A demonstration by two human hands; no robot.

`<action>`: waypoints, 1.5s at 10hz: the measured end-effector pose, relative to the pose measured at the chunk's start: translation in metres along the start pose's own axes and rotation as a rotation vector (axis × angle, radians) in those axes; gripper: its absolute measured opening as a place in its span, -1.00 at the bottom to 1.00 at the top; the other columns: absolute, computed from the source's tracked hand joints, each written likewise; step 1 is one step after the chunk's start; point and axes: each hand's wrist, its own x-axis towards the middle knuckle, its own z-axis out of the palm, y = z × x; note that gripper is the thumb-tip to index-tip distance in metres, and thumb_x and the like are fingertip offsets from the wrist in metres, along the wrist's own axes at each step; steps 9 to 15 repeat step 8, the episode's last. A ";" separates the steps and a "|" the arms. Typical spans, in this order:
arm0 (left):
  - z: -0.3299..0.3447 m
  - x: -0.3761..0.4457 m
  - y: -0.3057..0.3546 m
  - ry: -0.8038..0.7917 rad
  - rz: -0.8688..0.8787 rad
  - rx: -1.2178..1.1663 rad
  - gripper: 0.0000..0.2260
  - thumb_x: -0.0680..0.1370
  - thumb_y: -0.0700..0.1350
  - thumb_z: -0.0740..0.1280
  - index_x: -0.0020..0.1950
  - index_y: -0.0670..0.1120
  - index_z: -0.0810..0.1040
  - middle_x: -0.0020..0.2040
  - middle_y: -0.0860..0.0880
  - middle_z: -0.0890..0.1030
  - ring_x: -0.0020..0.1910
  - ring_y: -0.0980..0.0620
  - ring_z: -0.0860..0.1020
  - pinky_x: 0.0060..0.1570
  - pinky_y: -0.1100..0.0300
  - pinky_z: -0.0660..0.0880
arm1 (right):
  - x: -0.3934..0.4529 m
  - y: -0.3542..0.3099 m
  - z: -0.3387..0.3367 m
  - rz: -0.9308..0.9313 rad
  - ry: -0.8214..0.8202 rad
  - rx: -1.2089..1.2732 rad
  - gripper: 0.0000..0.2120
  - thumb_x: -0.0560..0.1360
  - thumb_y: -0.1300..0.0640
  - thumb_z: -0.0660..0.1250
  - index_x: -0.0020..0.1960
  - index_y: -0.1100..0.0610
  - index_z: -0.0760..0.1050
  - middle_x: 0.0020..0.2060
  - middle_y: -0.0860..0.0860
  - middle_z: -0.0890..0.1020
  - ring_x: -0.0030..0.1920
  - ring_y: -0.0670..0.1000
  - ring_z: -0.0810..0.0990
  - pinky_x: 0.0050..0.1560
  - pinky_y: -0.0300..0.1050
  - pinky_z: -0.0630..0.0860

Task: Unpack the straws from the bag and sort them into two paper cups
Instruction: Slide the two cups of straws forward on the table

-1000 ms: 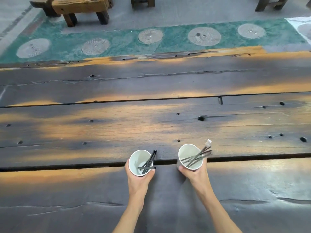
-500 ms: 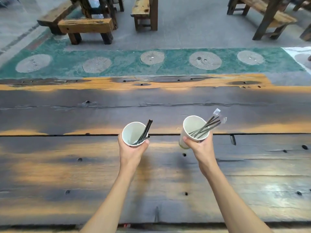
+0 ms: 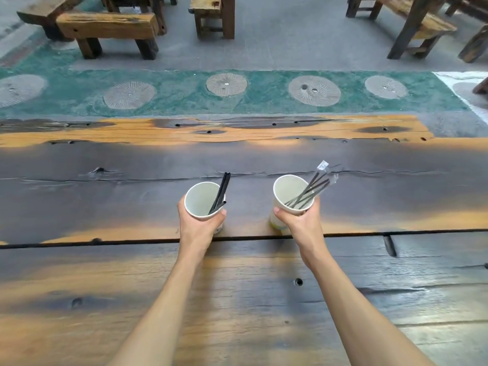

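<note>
Two white paper cups are held out over the dark wooden table (image 3: 105,196). My left hand (image 3: 196,225) grips the left cup (image 3: 198,200), which holds bare black straws (image 3: 221,190) leaning right. My right hand (image 3: 299,221) grips the right cup (image 3: 286,191), tilted slightly left. It holds black straws in clear wrappers (image 3: 315,184) that stick out past the rim to the upper right. No bag is in view.
The table's far edge (image 3: 211,133) is pale orange wood. Beyond it lies a green floor strip with round stone discs (image 3: 314,89). Wooden benches (image 3: 105,30) and stools (image 3: 214,14) stand further back on the grey floor.
Both hands have carried the cups away from me, from near the table's front edge toward its middle, and lifted them. The camera has tilted up, showing more floor and benches.
</note>
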 end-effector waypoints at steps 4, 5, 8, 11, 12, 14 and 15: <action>-0.008 0.016 -0.030 -0.006 -0.005 0.036 -0.27 0.29 -0.06 0.62 0.33 0.17 0.31 0.22 0.10 0.56 0.23 0.10 0.55 0.21 0.09 0.54 | 0.003 0.019 0.001 0.010 0.003 -0.036 -0.38 0.32 0.30 0.55 0.22 0.00 0.31 0.10 -0.06 0.58 0.12 -0.08 0.58 0.28 0.06 0.50; -0.011 0.018 -0.035 0.007 -0.028 0.069 -0.14 0.16 0.13 0.66 0.34 0.34 0.29 0.30 0.10 0.53 0.32 -0.01 0.50 0.26 -0.15 0.49 | 0.000 0.020 0.002 0.045 -0.014 -0.032 -0.34 0.28 0.26 0.56 0.24 0.02 0.30 0.12 -0.05 0.58 0.15 -0.07 0.58 0.29 0.16 0.48; -0.032 -0.033 -0.004 0.133 -0.043 0.118 -0.07 0.37 0.00 0.57 0.56 0.18 0.05 0.54 0.03 0.18 0.49 0.01 0.24 0.43 -0.03 0.27 | -0.037 -0.007 -0.015 0.115 -0.061 -0.009 0.01 0.28 0.33 0.44 0.57 -0.07 0.01 0.53 -0.09 0.20 0.54 0.01 0.19 0.50 0.18 0.20; -0.032 -0.033 -0.004 0.133 -0.043 0.118 -0.07 0.37 0.00 0.57 0.56 0.18 0.05 0.54 0.03 0.18 0.49 0.01 0.24 0.43 -0.03 0.27 | -0.037 -0.007 -0.015 0.115 -0.061 -0.009 0.01 0.28 0.33 0.44 0.57 -0.07 0.01 0.53 -0.09 0.20 0.54 0.01 0.19 0.50 0.18 0.20; -0.032 -0.033 -0.004 0.133 -0.043 0.118 -0.07 0.37 0.00 0.57 0.56 0.18 0.05 0.54 0.03 0.18 0.49 0.01 0.24 0.43 -0.03 0.27 | -0.037 -0.007 -0.015 0.115 -0.061 -0.009 0.01 0.28 0.33 0.44 0.57 -0.07 0.01 0.53 -0.09 0.20 0.54 0.01 0.19 0.50 0.18 0.20; -0.032 -0.033 -0.004 0.133 -0.043 0.118 -0.07 0.37 0.00 0.57 0.56 0.18 0.05 0.54 0.03 0.18 0.49 0.01 0.24 0.43 -0.03 0.27 | -0.037 -0.007 -0.015 0.115 -0.061 -0.009 0.01 0.28 0.33 0.44 0.57 -0.07 0.01 0.53 -0.09 0.20 0.54 0.01 0.19 0.50 0.18 0.20; -0.032 -0.033 -0.004 0.133 -0.043 0.118 -0.07 0.37 0.00 0.57 0.56 0.18 0.05 0.54 0.03 0.18 0.49 0.01 0.24 0.43 -0.03 0.27 | -0.037 -0.007 -0.015 0.115 -0.061 -0.009 0.01 0.28 0.33 0.44 0.57 -0.07 0.01 0.53 -0.09 0.20 0.54 0.01 0.19 0.50 0.18 0.20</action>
